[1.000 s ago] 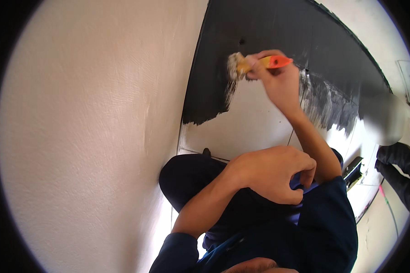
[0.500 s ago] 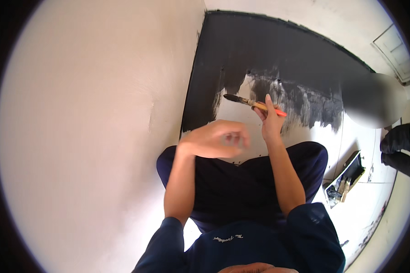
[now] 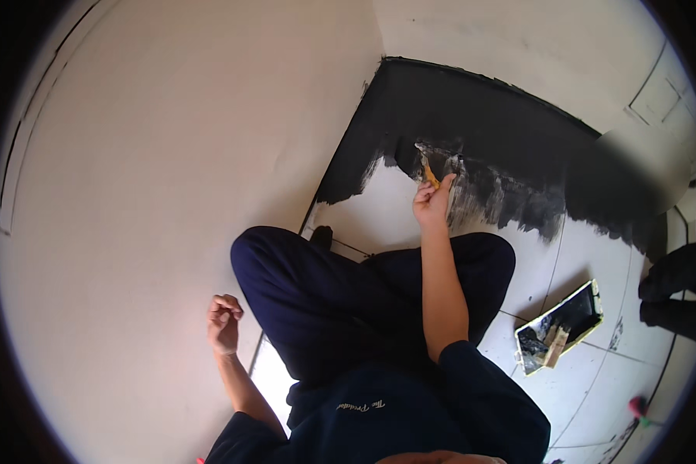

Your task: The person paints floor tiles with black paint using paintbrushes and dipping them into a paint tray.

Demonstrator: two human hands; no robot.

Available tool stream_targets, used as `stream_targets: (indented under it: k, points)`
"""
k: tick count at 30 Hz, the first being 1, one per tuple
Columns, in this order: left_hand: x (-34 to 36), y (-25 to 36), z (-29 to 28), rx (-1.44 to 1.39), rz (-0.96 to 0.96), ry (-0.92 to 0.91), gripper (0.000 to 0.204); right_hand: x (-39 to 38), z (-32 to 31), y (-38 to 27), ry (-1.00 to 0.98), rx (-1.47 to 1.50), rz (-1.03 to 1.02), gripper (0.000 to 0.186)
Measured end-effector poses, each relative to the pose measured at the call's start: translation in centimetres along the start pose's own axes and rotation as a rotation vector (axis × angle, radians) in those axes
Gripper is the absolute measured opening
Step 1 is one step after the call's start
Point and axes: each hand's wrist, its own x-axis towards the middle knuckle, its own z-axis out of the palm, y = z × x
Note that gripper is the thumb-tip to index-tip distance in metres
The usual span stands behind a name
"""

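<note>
A pale wall (image 3: 147,155) fills the frame from seven o'clock to eleven, with the worker's left hand (image 3: 223,325) in front of it at eight o'clock. Its fingers curl inward around nothing visible; whether the fingertips meet, or the hand touches the wall, cannot be told. Next come the worker's navy trousers (image 3: 278,263), the knees spread wide before a floor partly coated black.

A patch of bare white tile (image 3: 383,197) lies just beyond the knees, at about eight o'clock from a paintbrush (image 3: 430,173) with a yellowish handle. The right hand (image 3: 433,203), toward two o'clock from center, has fingers and thumb clamped on that handle. The bristles point away from the worker over the coat's ragged edge; contact is unclear.

The coating appears well advanced at the far end: solid black paint (image 3: 487,116) reaches the walls between twelve and two o'clock. A streaky band (image 3: 479,203) right of the brush looks only thinly covered, and the tile nearest the worker remains uncoated.

At four o'clock, a paint-smeared tray (image 3: 520,356) holds a tan, flat piece (image 3: 555,346). Another person's dark-trousered legs (image 3: 673,286) stand at three o'clock.
</note>
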Motion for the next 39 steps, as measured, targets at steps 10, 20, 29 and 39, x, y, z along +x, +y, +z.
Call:
stream_targets:
  k: [10, 20, 29, 39]
  points:
    - [1.1, 7.5, 1.5, -0.197, 0.382, -0.012, 0.030, -4.0, 4.2, 1.5, -0.129, 0.059, -0.243, 0.040]
    - [13.4, -4.3, 8.8, 0.171, -0.137, -0.591, 0.014, -3.0, 3.1, 0.5, -0.071, -0.643, -0.463, 0.016]
    - [13.4, -23.9, 14.8, 0.482, -0.241, -0.702, 0.023, 0.5, 5.5, 1.4, -0.161, -1.673, -0.891, 0.025]
    - [15.5, -25.4, 14.5, 0.781, -0.219, -0.848, 0.021, 13.3, 9.9, 4.1, -0.532, -2.140, -1.203, 0.020]
